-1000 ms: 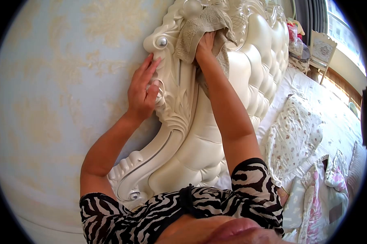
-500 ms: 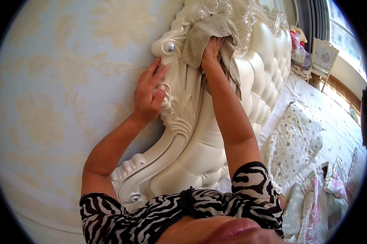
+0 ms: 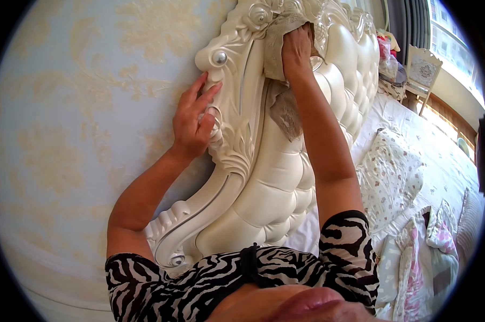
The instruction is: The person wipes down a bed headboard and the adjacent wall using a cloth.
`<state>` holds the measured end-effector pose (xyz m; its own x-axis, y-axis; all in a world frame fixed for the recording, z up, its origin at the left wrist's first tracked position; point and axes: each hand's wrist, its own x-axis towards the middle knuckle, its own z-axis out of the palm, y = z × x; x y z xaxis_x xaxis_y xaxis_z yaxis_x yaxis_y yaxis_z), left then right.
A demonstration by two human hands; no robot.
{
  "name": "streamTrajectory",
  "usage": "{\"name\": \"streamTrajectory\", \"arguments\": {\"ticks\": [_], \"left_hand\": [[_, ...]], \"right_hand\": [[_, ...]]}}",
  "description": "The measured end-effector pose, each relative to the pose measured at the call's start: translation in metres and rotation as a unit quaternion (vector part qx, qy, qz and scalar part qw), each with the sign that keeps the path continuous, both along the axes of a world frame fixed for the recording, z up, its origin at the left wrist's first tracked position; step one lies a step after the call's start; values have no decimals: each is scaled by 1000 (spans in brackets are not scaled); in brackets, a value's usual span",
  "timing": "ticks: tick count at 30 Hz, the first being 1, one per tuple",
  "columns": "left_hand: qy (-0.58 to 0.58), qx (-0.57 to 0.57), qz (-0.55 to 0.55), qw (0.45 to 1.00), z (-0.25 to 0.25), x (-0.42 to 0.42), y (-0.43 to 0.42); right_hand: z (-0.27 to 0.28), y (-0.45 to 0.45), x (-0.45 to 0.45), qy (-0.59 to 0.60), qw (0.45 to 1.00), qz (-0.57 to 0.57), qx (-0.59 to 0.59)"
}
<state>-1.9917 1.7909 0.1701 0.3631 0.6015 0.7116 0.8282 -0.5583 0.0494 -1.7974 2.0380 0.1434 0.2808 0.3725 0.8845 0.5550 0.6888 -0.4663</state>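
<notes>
A cream headboard (image 3: 283, 177) with a carved, scrolled frame and a tufted, glossy panel stands before me. My left hand (image 3: 193, 119) rests against the frame's outer carved edge, its fingers spread and holding nothing. Higher up, my right hand (image 3: 298, 52) presses a beige cloth (image 3: 275, 51) onto the carving near the top of the panel. Part of the cloth hangs down beneath my wrist along the panel's border. My right fingertips lie partly within the cloth's folds.
Patterned wallpaper (image 3: 65, 134) fills the left side. To the right is a bed with a white sheet (image 3: 441, 145), a floral pillow (image 3: 393, 177) and crumpled bedding (image 3: 414, 263). A chair (image 3: 422, 70) stands by the window, beside piled items (image 3: 391, 67).
My right hand and the cloth have moved up and to the right along the headboard, and the cloth's loose end now hangs lower. My left hand stays at the frame edge.
</notes>
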Motion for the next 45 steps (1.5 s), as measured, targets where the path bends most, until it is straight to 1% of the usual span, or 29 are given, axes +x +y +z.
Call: {"name": "streamTrajectory", "arguments": {"ticks": [2,4,5,6,7,8,9,10,11,12,15,16,17,18,21,22,25,26,29,30,33,34,35,37,38,40,43,44,45], "left_hand": [[-6,-1,2,1000,-2,0,0],[-7,1,5,1000,-3,-1,0],[-5,-1,7,1000,-3,-3,-2],[-5,-2,8,1000,-3,-3,-2],[-4,-1,7,1000,-3,-4,0],[-5,1,5,1000,-3,-4,0],[-7,1,3,1000,-3,-2,-1],[-6,5,-1,1000,-1,-1,0],[-11,2,-1,1000,1,0,2],[-17,-5,0,1000,2,1,1],[-14,-11,5,1000,0,-1,1],[-9,-11,8,1000,-1,-1,1],[-7,-9,6,1000,0,-1,1],[-6,-10,6,1000,0,0,1],[-5,-28,13,1000,1,1,-2],[-6,-38,17,999,1,2,-3],[-16,-34,7,999,0,1,-3],[-16,-35,8,999,0,1,-3],[-14,-25,8,1000,-1,-1,-2],[-13,-13,4,1000,0,0,-1],[-17,-24,10,1000,-1,-1,-2],[-17,-32,12,999,0,-1,-1],[-15,-32,13,999,1,-1,-1],[-16,-38,14,999,0,1,-2],[-13,-29,7,999,-1,0,-2],[-9,-1,-8,1000,0,-3,1],[-5,5,-14,1000,-1,-3,2],[-4,2,-11,1000,-2,-3,0],[-3,5,-11,1000,-2,-3,1]], "right_hand": [[1,7,2,-7,1000,-3,-21],[8,7,10,62,990,126,26],[13,6,8,121,971,207,21],[19,2,7,185,941,282,19],[26,-9,1,269,890,367,-11],[27,-22,-5,351,822,446,-48],[25,-28,-8,426,738,516,-86],[13,-17,-16,302,848,435,-35],[2,-6,-23,196,926,322,30],[-5,-17,-23,163,942,291,33],[-4,-48,-12,142,947,286,25],[-7,-39,-9,68,978,174,88],[-8,-34,-7,-6,987,57,149],[-5,-40,-1,12,992,97,76],[3,-6,5,-100,994,-4,-36],[6,-2,8,-155,981,-22,-114],[-3,-7,14,-94,991,-24,-97],[-13,11,9,-68,996,-47,-15],[5,-10,14,-70,996,-12,-54],[4,-4,11,-69,997,-27,-19],[-9,2,16,-7,996,55,68],[-14,10,24,-13,995,79,55],[-20,23,33,-66,994,40,71],[-28,34,34,-75,997,3,25],[-36,37,35,-59,998,7,13],[-32,33,36,-26,1000,15,-3],[-26,27,37,31,999,30,-28],[-25,32,39,-7,1000,-19,-22],[-27,37,44,-23,999,-26,-34]]}}
